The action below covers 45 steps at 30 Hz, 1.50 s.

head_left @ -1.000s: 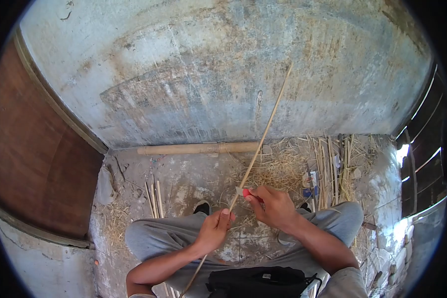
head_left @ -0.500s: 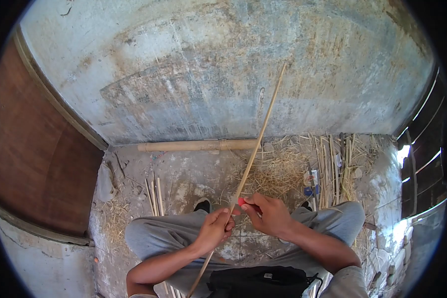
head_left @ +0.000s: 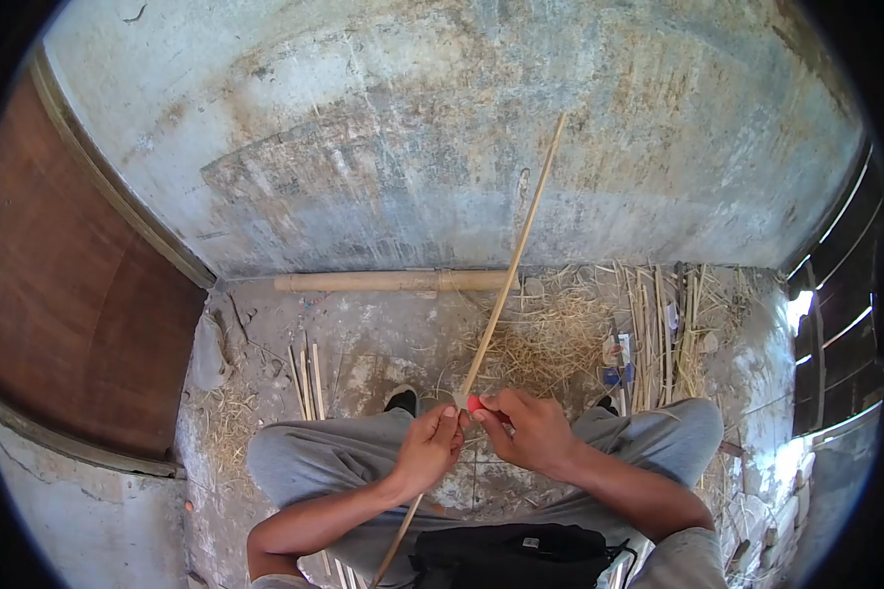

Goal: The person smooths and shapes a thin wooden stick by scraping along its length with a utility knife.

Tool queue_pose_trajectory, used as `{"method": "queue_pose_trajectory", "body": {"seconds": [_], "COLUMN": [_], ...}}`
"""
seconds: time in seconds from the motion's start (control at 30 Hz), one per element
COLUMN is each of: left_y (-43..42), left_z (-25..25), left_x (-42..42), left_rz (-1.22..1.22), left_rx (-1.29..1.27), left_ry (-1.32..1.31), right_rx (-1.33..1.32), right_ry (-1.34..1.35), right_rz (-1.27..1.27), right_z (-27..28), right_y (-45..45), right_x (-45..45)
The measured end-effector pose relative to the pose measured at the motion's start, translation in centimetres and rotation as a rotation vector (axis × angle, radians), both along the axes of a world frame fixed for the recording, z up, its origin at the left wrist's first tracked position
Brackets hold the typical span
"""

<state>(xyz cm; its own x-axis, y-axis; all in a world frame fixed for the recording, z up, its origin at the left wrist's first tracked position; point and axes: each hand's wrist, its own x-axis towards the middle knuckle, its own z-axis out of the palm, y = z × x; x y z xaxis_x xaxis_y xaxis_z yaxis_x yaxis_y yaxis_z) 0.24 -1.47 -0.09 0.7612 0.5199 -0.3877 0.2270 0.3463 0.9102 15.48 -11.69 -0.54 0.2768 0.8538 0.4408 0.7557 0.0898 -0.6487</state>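
A long, thin bamboo strip (head_left: 521, 240) slants up from my lap toward the wall. My left hand (head_left: 428, 450) is closed around its lower part, and the strip's end comes out below the wrist. My right hand (head_left: 528, 424) is closed on a small red object (head_left: 475, 403), pressed close against the strip just above my left fingers. Most of the red object is hidden in the grip, so its kind cannot be made out. A thin pale curl (head_left: 448, 387) stands out beside the strip near my left fingertips.
A thick bamboo pole (head_left: 383, 283) lies along the wall's foot. Heaped shavings (head_left: 550, 339) cover the floor ahead. More bamboo strips (head_left: 648, 339) lie at right, and several others (head_left: 309, 383) at left. A black cloth or bag (head_left: 511, 557) rests on my lap.
The red object and my right hand have shifted slightly left, closer to my left fingers. A thin curl now shows more clearly beside the strip. The strip keeps nearly the same slant.
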Motion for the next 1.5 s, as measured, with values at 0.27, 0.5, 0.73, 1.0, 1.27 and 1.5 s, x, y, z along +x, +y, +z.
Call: {"method": "queue_pose_trajectory", "body": {"seconds": [0.27,0.5,0.73,1.0,1.27,1.5], "left_y": [-0.6,-2.1,-1.6,-1.6,-2.0,-3.3], "left_z": [-0.4,-0.9,-0.5,0.8,1.6,2.7], "left_x": [0.0,-1.3,-2.2,-7.3,-12.3,-14.5], "left_rz": [0.036,-0.114,-0.153,-0.242,-0.241,-0.109], "left_rx": [0.094,0.097,0.307,0.497,0.424,0.479], "left_ry": [-0.038,0.046,0.144,0.194,0.218,0.110], "right_rx": [0.050,-0.041,0.105,0.123,0.145,0.211], "right_ry": [-0.098,0.074,0.078,0.131,0.152,0.077], "right_rz": [-0.088,-0.347,-0.396,-0.515,-0.538,-0.487], "right_z": [0.4,1.9,2.6,3.0,2.5,2.9], "right_y": [0.1,0.9,1.5,1.2,1.1,1.1], "right_x": [0.1,6.3,7.2,10.7,10.8,10.0]}}
